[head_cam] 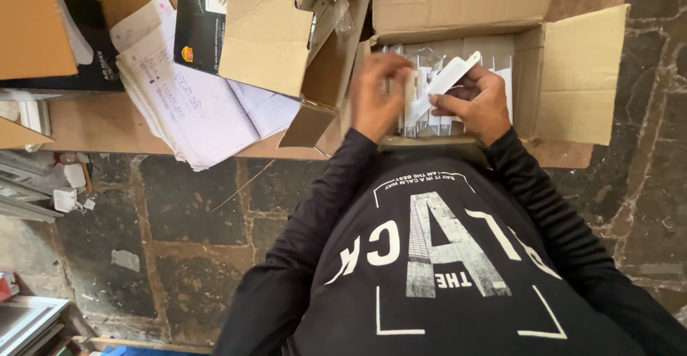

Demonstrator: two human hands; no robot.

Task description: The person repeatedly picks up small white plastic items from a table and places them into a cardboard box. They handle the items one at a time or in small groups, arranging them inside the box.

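From my view the biggest thing is the open cardboard box (pixel 572 77) on the surface (pixel 93 123), flaps folded out so its packed rows of clear-wrapped white parts (pixel 501 66) stand upright and easy to pick from. Beside it on the left a smaller cardboard box (pixel 272 34) leans open, and a stack of lined notebook pages (pixel 193 105) lies spread near the surface's edge. My two hands meet over the near side of the big box. The right hand (pixel 476 105) pinches the lower end of a white plastic piece (pixel 447 80), fingers closed around it. Its long axis runs diagonally, the far tip aimed up and right, away from me. The left hand (pixel 376 95) curls loosely on the wrapped parts just beside it; I cannot tell whether it grips any.
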